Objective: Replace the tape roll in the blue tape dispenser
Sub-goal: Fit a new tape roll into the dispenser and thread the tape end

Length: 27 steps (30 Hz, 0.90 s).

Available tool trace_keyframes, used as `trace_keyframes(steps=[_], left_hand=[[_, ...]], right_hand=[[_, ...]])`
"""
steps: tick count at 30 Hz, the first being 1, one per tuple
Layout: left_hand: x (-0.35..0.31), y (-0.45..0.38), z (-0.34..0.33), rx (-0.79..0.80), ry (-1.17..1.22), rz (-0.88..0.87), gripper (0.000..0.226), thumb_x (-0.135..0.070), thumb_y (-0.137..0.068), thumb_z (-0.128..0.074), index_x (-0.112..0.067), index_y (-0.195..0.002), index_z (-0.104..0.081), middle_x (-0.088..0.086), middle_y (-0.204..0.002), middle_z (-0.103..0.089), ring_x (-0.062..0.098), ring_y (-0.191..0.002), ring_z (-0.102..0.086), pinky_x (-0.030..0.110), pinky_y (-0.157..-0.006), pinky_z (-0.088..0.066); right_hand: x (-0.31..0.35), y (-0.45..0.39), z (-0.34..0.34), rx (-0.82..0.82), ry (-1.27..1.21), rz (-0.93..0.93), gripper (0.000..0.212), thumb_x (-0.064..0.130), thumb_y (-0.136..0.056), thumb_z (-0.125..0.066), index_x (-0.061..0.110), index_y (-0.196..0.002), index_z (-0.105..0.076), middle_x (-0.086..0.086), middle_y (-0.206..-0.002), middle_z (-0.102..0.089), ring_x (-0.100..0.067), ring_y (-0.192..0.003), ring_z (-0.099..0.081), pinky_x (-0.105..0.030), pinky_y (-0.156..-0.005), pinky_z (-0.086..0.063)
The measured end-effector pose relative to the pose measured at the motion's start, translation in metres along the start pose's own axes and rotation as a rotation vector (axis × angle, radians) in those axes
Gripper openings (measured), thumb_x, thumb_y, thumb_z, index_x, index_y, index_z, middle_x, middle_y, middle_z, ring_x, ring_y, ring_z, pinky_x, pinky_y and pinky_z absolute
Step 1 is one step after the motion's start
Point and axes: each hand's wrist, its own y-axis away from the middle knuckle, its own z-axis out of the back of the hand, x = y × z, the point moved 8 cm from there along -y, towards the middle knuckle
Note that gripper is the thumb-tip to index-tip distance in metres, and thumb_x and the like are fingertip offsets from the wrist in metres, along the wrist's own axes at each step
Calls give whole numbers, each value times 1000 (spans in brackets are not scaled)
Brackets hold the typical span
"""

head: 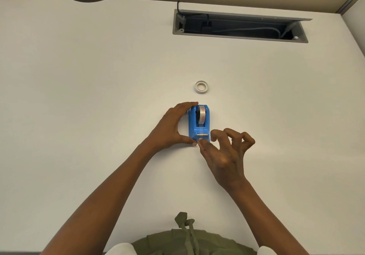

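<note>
The blue tape dispenser (199, 125) stands on the white desk (98, 96), its cutter end toward me. A tape roll (201, 114) sits in its cradle, and a strip of tape runs down to the cutter. My left hand (171, 126) grips the dispenser from its left side, fingers over the far end and thumb at the near corner. My right hand (227, 152) is at the cutter end, its thumb and forefinger pinched at the tape's end. A second tape roll (201, 86) lies flat on the desk just beyond the dispenser.
An open cable hatch (240, 25) with wires inside is set into the desk at the back right. A partition wall runs along the far edge. My green garment (189, 239) shows at the near edge.
</note>
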Motion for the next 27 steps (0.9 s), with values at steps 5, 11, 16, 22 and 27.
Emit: trace_keyframes(steps=[5, 11, 16, 22, 27], left_hand=[[-2, 1, 1, -6, 9, -1, 99, -42, -55, -85, -51, -133, -24, -30, -131, -33, -5, -116, -38, 26, -101, -34], [-2, 5, 2, -9, -21, 33, 106, -44, -57, -84, -43, -141, -19, -15, -145, -36, 4, -124, -36, 30, -106, -33], [-6, 6, 5, 27, -111, 32, 114, -43, -58, -84, -39, -144, -9, -10, -152, -28, 11, -134, -29, 28, -108, -22], [-9, 5, 22, 44, -227, 53, 109, -33, -64, -81, -38, -144, -8, -7, -153, -25, 16, -135, -27, 41, -111, -26], [-12, 2, 40, -16, -361, 3, 77, -19, -84, -65, -31, -145, -19, -1, -153, -27, 22, -136, -28, 42, -109, -30]], right_hand=[[2, 1, -3, -13, 13, 33, 4, 15, -75, -75, 15, -72, -74, -4, -77, -71, -19, -90, -46, -38, -75, -24], [8, 5, -5, -25, 90, 127, 25, 8, -89, -54, 14, -75, -74, 0, -73, -70, -18, -87, -47, -36, -74, -23], [10, 8, -4, -35, 135, 206, 26, 3, -87, -55, 15, -75, -74, 3, -75, -71, -17, -85, -47, -36, -73, -23], [4, 16, -11, 15, 103, 231, 31, 3, -90, -48, 15, -77, -74, 1, -82, -73, -18, -88, -48, -37, -74, -24], [-10, 28, -18, 88, 42, 196, 11, 7, -77, -70, 17, -79, -71, -3, -97, -58, -21, -87, -48, -38, -76, -26]])
